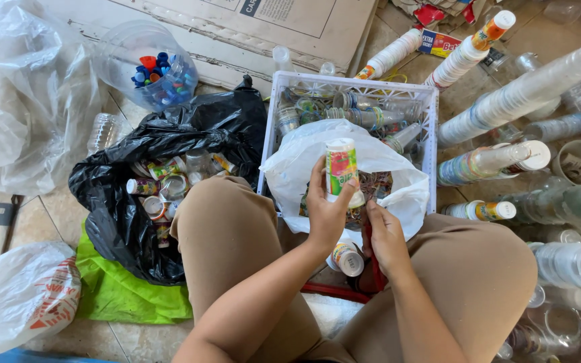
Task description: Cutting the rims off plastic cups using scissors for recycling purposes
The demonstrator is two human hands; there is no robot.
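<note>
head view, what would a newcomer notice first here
First, the small labelled bottle held upright in the left hand at centre, over a white bag in a white crate. The right hand works just below it. A black bag of similar bottles gapes at left, and stacked cups fan out at right.

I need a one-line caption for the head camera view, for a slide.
Seated person's left hand holds a small labelled plastic bottle over a white bag; right hand works at its base.
</note>
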